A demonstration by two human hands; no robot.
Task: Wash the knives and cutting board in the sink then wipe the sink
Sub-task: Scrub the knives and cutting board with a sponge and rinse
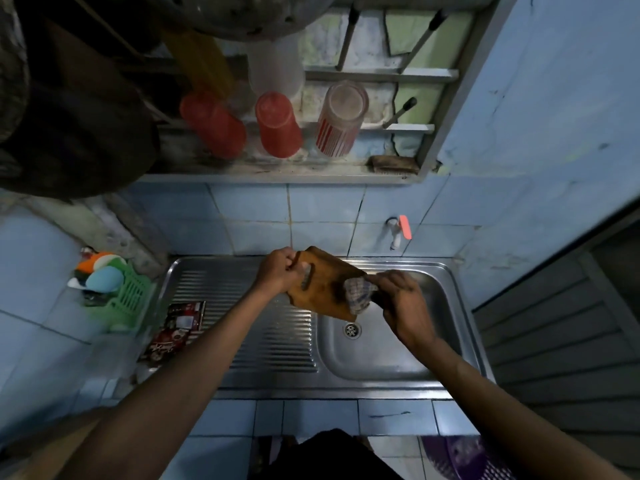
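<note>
1. The cutting board (322,285) is held tilted in the air over the sink (450,327), above the edge where the ribbed drainer (242,299) meets the basin, not resting on either.
2. The left hand (277,273) grips the board at its handle end, fingers curled round the edge near the slot.
3. The right hand (403,303) holds a checked cloth (360,294) bunched in its curled fingers and presses it against the board's far end, where the wood shows a dark stain.
4. Judged from this, the board is mid-scrub — neither rinsed nor set aside. The tap (398,230) on the tiled wall shows no running water that I can make out.
5. No knives are visible in the basin, on the drainer or on the worktop, so I cannot tell whether they are already washed or waiting out of view.
6. The basin looks bare around the drain (352,330), and wiping the sink seems still to come — the cloth is busy on the board.
7. Off to the left, a green basket (128,299) of coloured utensils and a red packet (176,327) sit beside the drainer; upturned cups (277,126) stand on the rack above.
</note>
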